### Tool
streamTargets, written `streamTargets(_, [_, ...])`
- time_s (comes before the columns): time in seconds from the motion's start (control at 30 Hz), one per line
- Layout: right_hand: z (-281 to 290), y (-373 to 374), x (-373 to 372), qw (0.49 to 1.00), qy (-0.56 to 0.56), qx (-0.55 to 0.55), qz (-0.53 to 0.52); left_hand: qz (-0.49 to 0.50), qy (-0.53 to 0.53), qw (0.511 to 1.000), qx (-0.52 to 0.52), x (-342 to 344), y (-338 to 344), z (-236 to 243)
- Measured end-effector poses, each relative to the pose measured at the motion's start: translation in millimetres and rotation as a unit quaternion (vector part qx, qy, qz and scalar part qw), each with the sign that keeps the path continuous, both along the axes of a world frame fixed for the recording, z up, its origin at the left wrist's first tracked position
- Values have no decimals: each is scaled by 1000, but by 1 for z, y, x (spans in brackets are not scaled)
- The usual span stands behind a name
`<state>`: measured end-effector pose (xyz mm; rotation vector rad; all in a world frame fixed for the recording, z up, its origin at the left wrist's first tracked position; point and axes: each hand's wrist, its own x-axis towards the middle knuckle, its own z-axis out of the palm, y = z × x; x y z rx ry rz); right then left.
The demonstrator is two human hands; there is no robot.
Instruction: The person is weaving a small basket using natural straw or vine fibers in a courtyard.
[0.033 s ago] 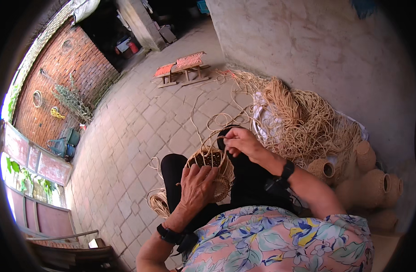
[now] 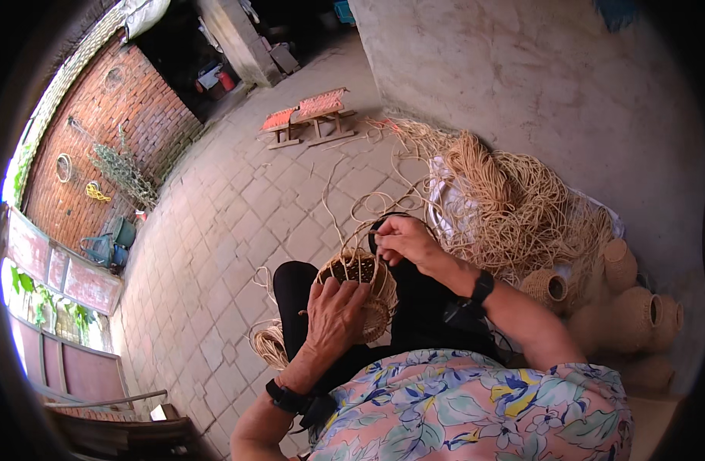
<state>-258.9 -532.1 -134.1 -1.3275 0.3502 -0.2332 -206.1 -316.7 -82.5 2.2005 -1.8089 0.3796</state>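
A part-woven tan cord basket [image 2: 387, 290] rests between my knees, its dark mouth facing up and away from me. Several loose strands rise from its rim. My left hand [image 2: 334, 309] lies over the near rim with fingers curled inward, holding the basket; its thumb is mostly hidden. Just beyond the right side of the rim, my right hand [image 2: 404, 241] pinches a strand of cord [image 2: 374, 231] between thumb and fingertips. Slack cord [image 2: 371, 201] loops over the paving past the basket.
A large heap of tan cord [image 2: 514, 200] lies on white sheeting to the right, against a plastered wall [image 2: 521, 69]. Finished-looking woven vessels [image 2: 620, 265] stand below it. A cord coil [image 2: 269, 343] sits by my left leg. Low stools [image 2: 321, 105] with reddish seats stand ahead.
My right hand has shifted very slightly left, toward the basket, with the cord still pinched. My left hand and the basket stay in place.
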Motion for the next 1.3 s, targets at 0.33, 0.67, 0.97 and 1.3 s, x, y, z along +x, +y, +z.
streamTargets(0.33, [-20, 33, 10, 931, 41, -362, 21, -34, 60, 997, 32, 16, -14, -4])
streamTargets(0.67, [14, 50, 37, 906, -4, -417, 78, 97, 172, 975, -98, -5, 11, -31])
streamTargets(0.97, [35, 74, 5, 887, -149, -435, -48, 109, 178, 972, -105, -2, 16, -29])
streamTargets(1.3, [-8, 16, -39, 967, 28, -252, 30, 132, 139, 978, -81, -11, 8, -10])
